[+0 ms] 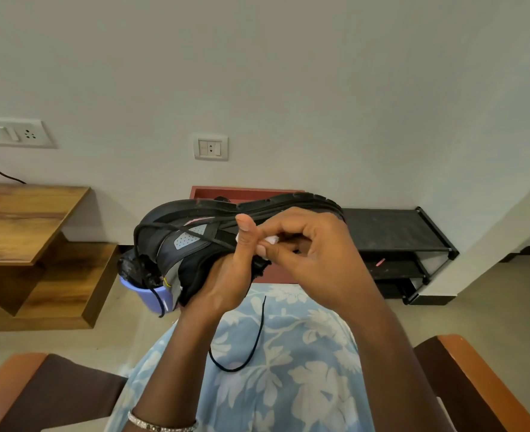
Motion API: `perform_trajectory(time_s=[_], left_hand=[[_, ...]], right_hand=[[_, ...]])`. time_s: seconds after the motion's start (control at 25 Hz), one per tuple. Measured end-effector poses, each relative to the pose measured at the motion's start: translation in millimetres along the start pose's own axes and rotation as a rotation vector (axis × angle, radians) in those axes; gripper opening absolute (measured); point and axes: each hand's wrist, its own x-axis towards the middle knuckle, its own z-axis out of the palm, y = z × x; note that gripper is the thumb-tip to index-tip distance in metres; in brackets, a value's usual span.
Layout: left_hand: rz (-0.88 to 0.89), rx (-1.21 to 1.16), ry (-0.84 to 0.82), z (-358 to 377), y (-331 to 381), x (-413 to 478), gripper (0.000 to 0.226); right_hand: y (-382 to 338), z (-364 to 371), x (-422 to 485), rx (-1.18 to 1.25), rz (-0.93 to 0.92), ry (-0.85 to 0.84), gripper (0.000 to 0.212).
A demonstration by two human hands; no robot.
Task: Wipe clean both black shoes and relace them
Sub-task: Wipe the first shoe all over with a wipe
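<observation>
The left hand grips the black shoe, fingers hidden behind. The right hand pinches a half-covered white scrap.

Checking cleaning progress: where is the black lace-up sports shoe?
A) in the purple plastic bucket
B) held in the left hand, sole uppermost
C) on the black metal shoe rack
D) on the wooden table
B: the left hand grips the black lace-up sports shoe aloft, treaded sole on top; the right hand pinches a small white wad.
</observation>
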Motion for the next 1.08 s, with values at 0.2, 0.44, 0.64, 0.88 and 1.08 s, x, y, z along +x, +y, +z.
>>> perform_trajectory(time_s=[0.2, 0.44, 0.64, 0.88, 1.08], left_hand=[[-0.058, -0.206, 0.057, 1, -1, 2, 0.098], [-0.063, -0.208, -0.052, -1, 5, 1, 0.123], [0.007, -0.297, -0.002, 4, 4, 3, 0.11], [-0.032, -0.225, -0.056, 0, 5, 3, 0.129], [-0.017, -0.272, 0.022, 4, 2, 4, 0.116]], right_hand=[[20, 2, 5, -0.299, 0.044, 0.375, 0.02], [-2, -2, -6, 0.096, 0.073, -0.04, 0.016], [13, 1, 3, -0.239, 0.06, 0.377, 0.021], [-1, 0, -6, 0.079, 0.048, 0.03, 0.017], [19, 2, 9, -0.433, 0.022, 0.505, 0.019]])
